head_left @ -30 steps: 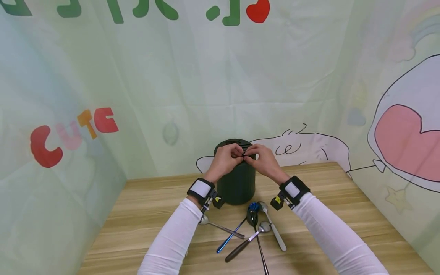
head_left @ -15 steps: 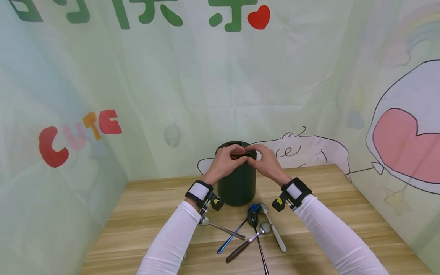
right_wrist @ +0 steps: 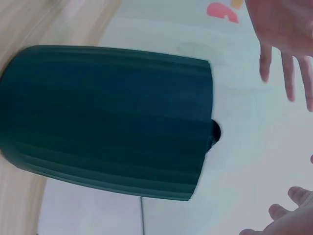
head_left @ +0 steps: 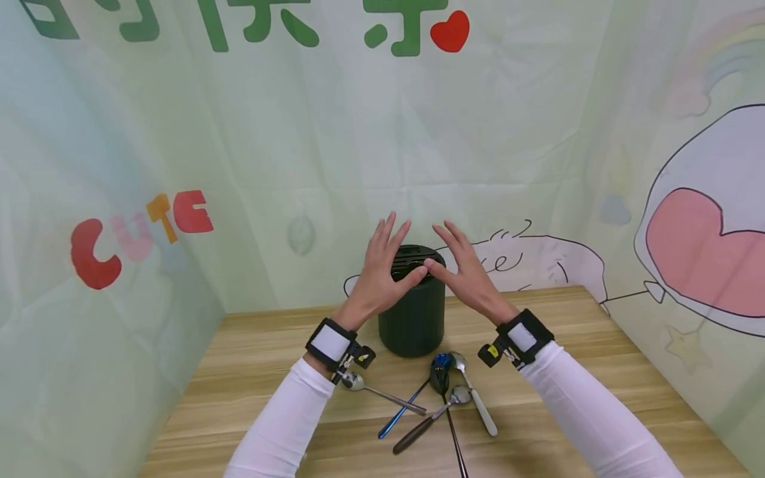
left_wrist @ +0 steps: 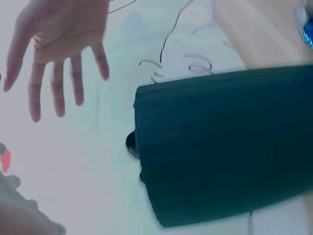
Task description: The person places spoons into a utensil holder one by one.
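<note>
A dark green ribbed canister (head_left: 411, 318) stands upright on the table, with a black slotted lid (head_left: 412, 253) on top. My left hand (head_left: 376, 273) is at the lid's left side, fingers stretched up and spread. My right hand (head_left: 469, 273) mirrors it on the right, its thumb pointing inward. In the head view the two thumb tips come close together in front of the lid; whether they touch it I cannot tell. Neither hand holds anything. A small dark rounded knob (right_wrist: 216, 132) sticks out beyond the canister's top in the right wrist view.
In front of the canister, several spoons lie crossed: a silver one (head_left: 388, 398), a blue one (head_left: 394, 419), a black one (head_left: 439, 380), a dark-handled one (head_left: 414, 435) and a pale-handled one (head_left: 483, 411). A printed cloth (head_left: 299, 133) hangs behind the wooden table (head_left: 269, 372).
My hands had their curled fingertips together at the lid's front; now the fingers have straightened upward and both hands have moved apart. The canister and spoons stay put.
</note>
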A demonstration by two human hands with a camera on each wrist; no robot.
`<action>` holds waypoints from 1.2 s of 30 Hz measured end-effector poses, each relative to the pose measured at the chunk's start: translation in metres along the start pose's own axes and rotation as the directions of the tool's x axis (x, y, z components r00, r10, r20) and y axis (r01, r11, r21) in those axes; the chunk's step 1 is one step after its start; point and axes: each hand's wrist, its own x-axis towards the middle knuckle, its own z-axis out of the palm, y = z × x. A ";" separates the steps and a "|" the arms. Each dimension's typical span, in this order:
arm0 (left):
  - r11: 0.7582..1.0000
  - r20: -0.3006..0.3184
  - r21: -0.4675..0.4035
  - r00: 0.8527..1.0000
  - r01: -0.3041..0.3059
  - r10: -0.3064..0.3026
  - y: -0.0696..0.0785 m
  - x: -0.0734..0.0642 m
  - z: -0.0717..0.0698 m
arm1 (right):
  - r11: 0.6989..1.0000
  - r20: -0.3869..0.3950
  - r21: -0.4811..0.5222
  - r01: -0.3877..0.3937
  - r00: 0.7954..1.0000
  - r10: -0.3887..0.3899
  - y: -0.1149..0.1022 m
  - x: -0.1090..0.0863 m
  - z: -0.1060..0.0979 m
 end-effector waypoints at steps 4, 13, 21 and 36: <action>0.982 -0.018 0.171 0.996 -0.084 0.088 0.003 -0.010 -0.007 | 1.000 -0.002 0.017 0.018 1.000 -0.018 -0.011 -0.006 -0.004; 0.943 0.041 0.302 0.991 -0.137 0.131 0.015 -0.041 -0.014 | 0.997 0.006 -0.035 0.069 0.998 -0.068 -0.023 -0.029 -0.006; 0.918 0.129 0.379 0.989 -0.118 0.074 0.021 -0.069 -0.020 | 0.968 0.040 -0.198 0.154 0.988 -0.149 -0.025 -0.053 0.002; 0.922 0.237 0.368 0.971 -0.117 0.028 0.013 -0.112 -0.013 | 0.941 0.226 -0.270 0.205 0.963 -0.145 -0.029 -0.091 0.034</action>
